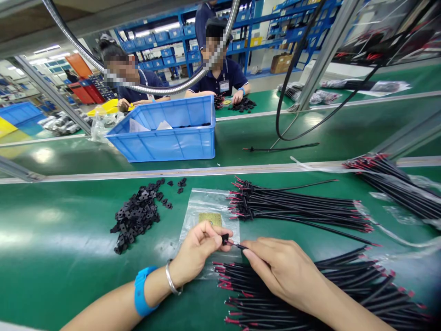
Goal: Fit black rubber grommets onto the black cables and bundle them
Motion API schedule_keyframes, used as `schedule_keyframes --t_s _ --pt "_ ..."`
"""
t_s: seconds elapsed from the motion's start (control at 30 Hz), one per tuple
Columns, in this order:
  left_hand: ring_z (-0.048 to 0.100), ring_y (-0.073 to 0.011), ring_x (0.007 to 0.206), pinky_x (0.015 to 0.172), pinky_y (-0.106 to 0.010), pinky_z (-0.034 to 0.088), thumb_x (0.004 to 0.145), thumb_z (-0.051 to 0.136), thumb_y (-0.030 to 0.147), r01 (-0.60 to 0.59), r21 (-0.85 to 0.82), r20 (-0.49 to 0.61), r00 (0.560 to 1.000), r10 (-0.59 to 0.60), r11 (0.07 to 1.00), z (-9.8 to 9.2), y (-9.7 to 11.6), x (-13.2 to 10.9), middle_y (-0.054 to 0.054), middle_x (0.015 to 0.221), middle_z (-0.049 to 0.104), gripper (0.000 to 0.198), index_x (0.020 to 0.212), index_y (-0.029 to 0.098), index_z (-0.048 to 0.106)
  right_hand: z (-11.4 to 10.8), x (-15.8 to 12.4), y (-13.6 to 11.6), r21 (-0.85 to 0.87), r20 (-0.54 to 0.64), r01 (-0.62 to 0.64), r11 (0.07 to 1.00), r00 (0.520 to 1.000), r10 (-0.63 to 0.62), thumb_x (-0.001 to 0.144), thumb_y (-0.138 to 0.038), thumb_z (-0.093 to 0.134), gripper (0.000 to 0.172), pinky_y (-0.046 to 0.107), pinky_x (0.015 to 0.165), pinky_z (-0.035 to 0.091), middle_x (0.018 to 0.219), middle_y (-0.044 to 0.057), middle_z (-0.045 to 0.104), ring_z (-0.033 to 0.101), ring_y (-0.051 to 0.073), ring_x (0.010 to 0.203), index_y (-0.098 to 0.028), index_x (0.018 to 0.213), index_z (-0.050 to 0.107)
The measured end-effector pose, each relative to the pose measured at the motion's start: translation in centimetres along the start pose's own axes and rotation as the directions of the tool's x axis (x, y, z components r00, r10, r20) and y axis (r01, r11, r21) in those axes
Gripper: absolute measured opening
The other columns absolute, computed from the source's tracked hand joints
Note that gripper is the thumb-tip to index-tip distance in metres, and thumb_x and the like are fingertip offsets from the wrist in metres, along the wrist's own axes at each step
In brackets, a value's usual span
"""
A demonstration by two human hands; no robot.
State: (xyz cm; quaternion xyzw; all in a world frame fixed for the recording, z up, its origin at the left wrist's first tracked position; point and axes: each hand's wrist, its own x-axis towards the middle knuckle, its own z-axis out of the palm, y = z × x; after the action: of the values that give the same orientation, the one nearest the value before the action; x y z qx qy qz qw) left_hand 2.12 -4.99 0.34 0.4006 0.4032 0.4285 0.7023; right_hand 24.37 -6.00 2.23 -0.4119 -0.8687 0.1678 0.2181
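Observation:
My left hand (203,243) pinches a small black plastic clip (225,239) between thumb and fingers, above a clear plastic bag (196,207). Close against it, my right hand (279,266) grips a black cable (240,246) whose thin stripped wires point at the clip. Whether the wires are inside the clip, I cannot tell. Under and beside my right hand lies a large bundle of black cables (344,285) with red wire ends. Further back is a bundle of cables (303,207) with black clips near their left ends. A heap of loose black clips (138,214) lies to the left.
A yellowish sponge-like pad (209,218) rests on the bag. A blue crate (165,142) stands beyond the metal rail (103,175). Another cable bundle (406,188) lies at the right. A black cable loop (280,110) hangs overhead. Co-workers sit across the bench.

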Motion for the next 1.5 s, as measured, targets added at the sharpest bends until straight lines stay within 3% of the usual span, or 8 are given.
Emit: schedule_keyframes --t_s 0.1,0.23,0.37,0.57,0.87,1.23,1.37,1.5 --pt "0.069 -0.0143 0.082 0.079 -0.029 0.053 0.073 0.079 0.028 -0.014 -0.020 0.030 0.999 0.015 1.000 0.3 0.1 -0.1 -0.008 0.104 0.070 0.027 0.073 0.014 0.056 0.0 0.0 -0.2 -0.018 -0.030 0.001 1.000 1.000 -0.001 0.098 -0.025 0.037 0.031 0.026 0.058 0.041 0.064 0.001 0.061 0.058 0.013 0.057 -0.019 0.094 0.067" --pt "0.067 -0.0104 0.071 0.068 -0.022 0.054 0.059 0.088 0.020 0.045 -0.078 0.063 0.997 -0.040 0.996 0.9 0.0 -0.3 -0.004 0.094 0.072 0.039 0.076 0.016 0.053 0.4 -0.2 -0.7 0.000 -0.149 0.047 0.999 0.988 -0.047 0.094 -0.023 0.043 0.022 0.026 0.061 0.045 0.073 0.003 0.066 0.061 0.015 0.063 -0.017 0.103 0.062" --pt "0.062 -0.0076 0.061 0.059 -0.018 0.052 0.054 0.090 0.019 0.090 -0.054 0.024 0.996 -0.089 0.995 1.1 -0.1 -0.2 0.000 0.081 0.069 0.045 0.087 0.017 0.060 0.9 -0.5 -0.9 -0.006 -0.236 0.101 0.995 0.967 -0.099 0.092 -0.018 0.045 0.014 0.026 0.057 0.044 0.070 0.003 0.061 0.057 0.014 0.061 -0.017 0.093 0.059" --pt "0.053 -0.0069 0.056 0.051 -0.019 0.047 0.046 0.092 0.020 -0.066 0.125 -0.036 0.997 0.071 0.990 0.9 0.1 0.0 0.001 0.072 0.057 0.029 0.068 0.015 0.073 1.4 -0.7 -1.1 -0.069 -0.210 0.171 0.983 0.961 -0.182 0.094 -0.014 0.043 0.017 0.027 0.060 0.044 0.071 0.003 0.059 0.057 0.015 0.063 -0.016 0.096 0.060" --pt "0.065 -0.0171 0.067 0.064 -0.027 0.051 0.054 0.090 0.026 -0.247 0.435 0.078 0.968 0.237 0.866 1.6 0.4 -0.7 -0.006 0.073 0.070 0.023 0.074 0.023 0.079 1.8 -0.4 -1.7 0.031 -0.194 0.168 0.985 0.968 -0.159 0.095 -0.013 0.038 0.022 0.026 0.057 0.044 0.068 0.002 0.058 0.053 0.014 0.059 -0.018 0.083 0.056" --pt "0.065 -0.0170 0.071 0.070 -0.028 0.053 0.061 0.087 0.024 -0.328 0.507 0.116 0.942 0.314 0.797 1.5 0.5 -0.6 -0.005 0.077 0.070 0.024 0.083 0.023 0.078 1.8 -0.2 -1.0 0.176 -0.115 0.128 0.976 0.987 -0.108 0.096 -0.013 0.038 0.019 0.025 0.059 0.039 0.071 0.000 0.055 0.050 0.012 0.062 -0.019 0.084 0.050" --pt "0.067 -0.0174 0.079 0.075 -0.028 0.056 0.062 0.085 0.021 -0.286 0.451 0.151 0.958 0.244 0.845 1.0 0.7 -0.7 -0.007 0.095 0.068 0.040 0.100 0.020 0.073 1.7 -0.2 -0.4 0.157 -0.123 0.123 0.980 0.987 -0.104 0.097 -0.014 0.039 0.015 0.025 0.061 0.039 0.075 0.002 0.059 0.052 0.013 0.064 -0.018 0.091 0.053" --pt "0.069 -0.0163 0.079 0.074 -0.026 0.057 0.075 0.073 0.016 -0.283 0.457 0.124 0.959 0.254 0.843 0.7 0.2 -0.8 -0.008 0.089 0.072 0.030 0.104 0.017 0.067 1.9 -0.2 -0.2 0.086 -0.170 0.145 0.986 0.977 -0.129 0.096 -0.013 0.041 0.012 0.026 0.059 0.039 0.074 0.002 0.058 0.052 0.014 0.063 -0.017 0.094 0.052"
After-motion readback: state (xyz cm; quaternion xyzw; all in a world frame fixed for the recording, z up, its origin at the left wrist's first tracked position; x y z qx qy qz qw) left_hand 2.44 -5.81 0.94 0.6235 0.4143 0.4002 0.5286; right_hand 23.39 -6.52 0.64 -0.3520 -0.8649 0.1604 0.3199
